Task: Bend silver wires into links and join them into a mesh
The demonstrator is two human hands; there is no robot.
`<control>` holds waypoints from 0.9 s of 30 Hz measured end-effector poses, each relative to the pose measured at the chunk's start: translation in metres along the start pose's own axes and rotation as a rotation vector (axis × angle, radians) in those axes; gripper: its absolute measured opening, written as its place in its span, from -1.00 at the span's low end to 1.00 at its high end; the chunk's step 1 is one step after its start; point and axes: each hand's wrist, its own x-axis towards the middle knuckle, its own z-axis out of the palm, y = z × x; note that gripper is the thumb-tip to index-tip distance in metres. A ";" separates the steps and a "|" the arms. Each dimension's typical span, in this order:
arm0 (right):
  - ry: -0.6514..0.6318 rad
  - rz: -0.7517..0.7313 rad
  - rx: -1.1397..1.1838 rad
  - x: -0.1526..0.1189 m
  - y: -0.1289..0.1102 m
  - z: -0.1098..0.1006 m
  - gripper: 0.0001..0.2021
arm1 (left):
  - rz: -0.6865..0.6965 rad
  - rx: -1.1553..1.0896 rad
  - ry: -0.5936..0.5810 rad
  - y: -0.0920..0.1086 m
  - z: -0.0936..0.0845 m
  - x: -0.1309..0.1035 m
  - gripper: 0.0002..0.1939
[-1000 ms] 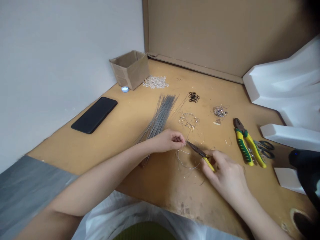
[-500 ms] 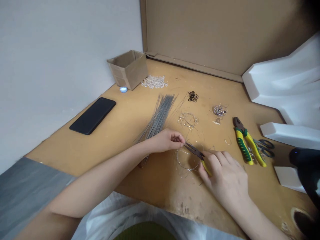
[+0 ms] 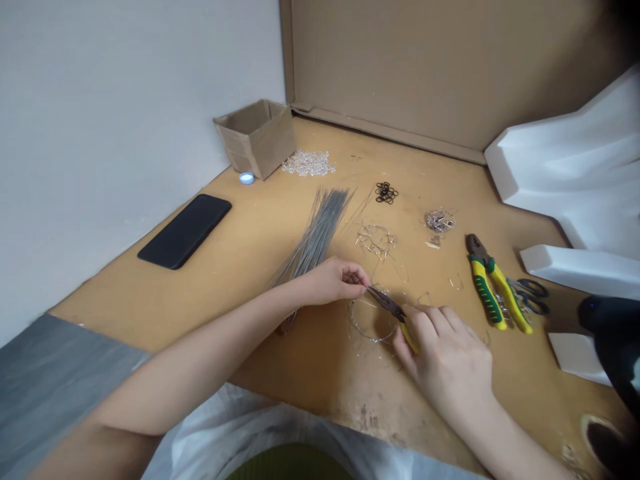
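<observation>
My left hand (image 3: 336, 281) is pinched at the tips of the long-nose pliers (image 3: 385, 301), on a wire too fine to make out fully. Wrapped round the yellow handle of these pliers is my right hand (image 3: 445, 353). Beneath the jaws, a thin wire ring (image 3: 356, 323) with small bits on it lies on the table. A bundle of straight grey wires (image 3: 320, 233) lies partly behind my left hand and forearm. Farther back rests a second wire ring (image 3: 376, 241) with short bent pieces.
Behind are a cardboard box (image 3: 267, 145), clear small pieces (image 3: 309, 162), black rings (image 3: 387, 193) and a phone (image 3: 185, 231) at left. Green-yellow pliers (image 3: 487, 283), scissors (image 3: 533, 295) and white foam (image 3: 580, 267) stand at right.
My right hand and the long-nose pliers have shifted slightly left. The wire ring beneath them has moved slightly left too. My left hand has hardly moved.
</observation>
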 end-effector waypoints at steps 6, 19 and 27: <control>-0.010 -0.010 -0.015 0.000 0.001 -0.002 -0.83 | 0.001 -0.010 -0.007 -0.001 0.000 0.000 -0.91; -0.004 -0.050 -0.052 0.001 0.002 -0.007 -0.82 | 0.004 -0.003 -0.037 -0.002 0.000 0.000 -0.88; -0.012 -0.073 -0.081 0.002 0.004 -0.009 -0.82 | -0.023 0.004 -0.055 0.001 0.001 -0.002 -0.91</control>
